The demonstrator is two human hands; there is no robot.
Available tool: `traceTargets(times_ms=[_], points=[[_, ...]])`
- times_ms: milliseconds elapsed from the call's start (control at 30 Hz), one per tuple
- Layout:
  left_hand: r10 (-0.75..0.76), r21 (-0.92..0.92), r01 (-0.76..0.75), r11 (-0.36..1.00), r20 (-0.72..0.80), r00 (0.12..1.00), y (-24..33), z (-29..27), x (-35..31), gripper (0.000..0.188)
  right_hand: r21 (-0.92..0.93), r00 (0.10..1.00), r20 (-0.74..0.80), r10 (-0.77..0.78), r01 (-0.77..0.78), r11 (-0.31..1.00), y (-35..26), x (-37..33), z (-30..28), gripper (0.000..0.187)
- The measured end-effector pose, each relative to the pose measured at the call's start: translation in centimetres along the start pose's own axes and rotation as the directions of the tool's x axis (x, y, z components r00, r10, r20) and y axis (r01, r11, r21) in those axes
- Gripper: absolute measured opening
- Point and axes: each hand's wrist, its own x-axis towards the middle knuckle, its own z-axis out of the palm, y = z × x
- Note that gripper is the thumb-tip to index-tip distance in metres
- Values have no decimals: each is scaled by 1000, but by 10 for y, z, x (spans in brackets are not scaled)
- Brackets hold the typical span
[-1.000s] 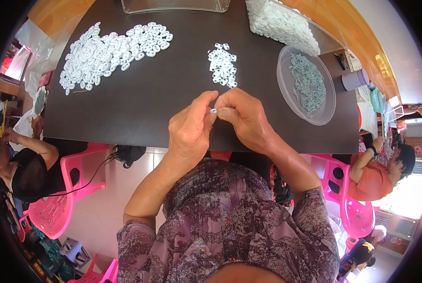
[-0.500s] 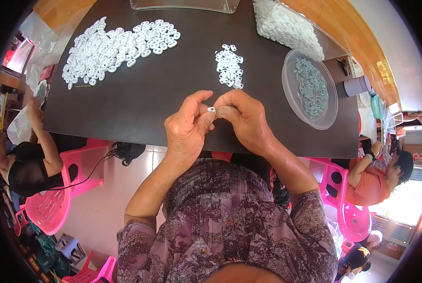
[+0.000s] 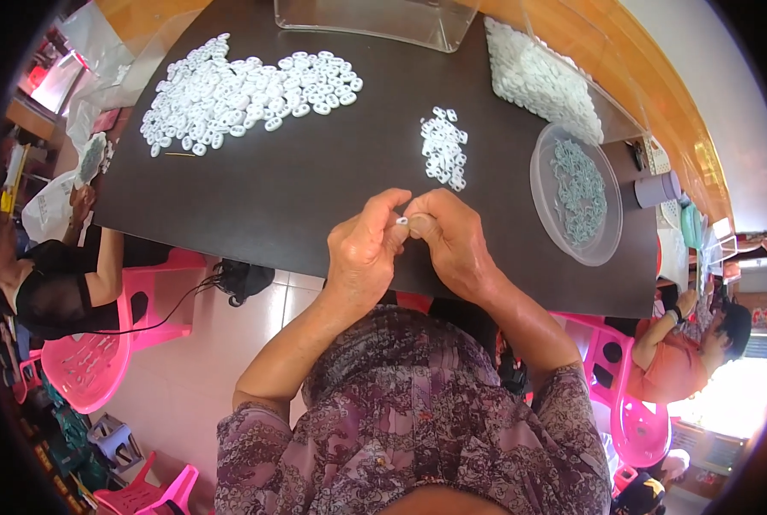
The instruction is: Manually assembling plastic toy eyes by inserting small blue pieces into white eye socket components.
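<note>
Over the table's near edge, my left hand (image 3: pixel 363 246) pinches a small white plastic piece (image 3: pixel 402 221) with a hole in it. My right hand (image 3: pixel 452 239) meets it there, thumb and forefinger pressed together against the piece's right side; what lies between those fingertips is hidden. Just beyond my hands is a small pile of white plastic pieces (image 3: pixel 444 150) with holes. To the right, a round clear plastic tub (image 3: pixel 611 227) holds many little grey-green parts (image 3: pixel 579 190). A wide heap of white oval pieces (image 3: pixel 250 93) spreads over the far left.
The dark table (image 3: pixel 315 172) carries a clear tray (image 3: pixel 366 39) at the far edge and a clear bin of white pieces (image 3: pixel 542 81) at far right. A grey-purple cup (image 3: pixel 655 190) stands right of the tub. People sit on pink chairs (image 3: pixel 87 365) at both sides.
The view has shifted, so the table and everything on it appear a little lower and further right. My hands stay together at the white piece, which looks slightly turned.
</note>
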Motion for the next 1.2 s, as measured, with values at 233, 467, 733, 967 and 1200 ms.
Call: traceTargets(times_ms=[233, 467, 733, 967, 1200], points=[[-280, -454, 254, 854, 11, 960, -7, -15, -2, 29, -17, 998, 67, -5, 6, 1000, -14, 33, -8, 9], [-300, -528, 205, 824, -101, 948, -3, -38, -9, 28, -166, 951, 73, -300, 308, 937, -6, 124, 40, 18], [-310, -545, 207, 813, -103, 945, -11, -43, -10, 25, -437, 851, 163, -499, 516, 737, 5, 156, 94, 20], [-323, -556, 226, 800, -83, 943, -13, -41, -2, 25, -506, 830, 169, -532, 536, 676, 19, 123, 50, 18], [-338, -514, 260, 817, -63, 939, -6, -39, -2, 24, -510, 895, 111, -432, 425, 748, 29, 109, 33, 11]])
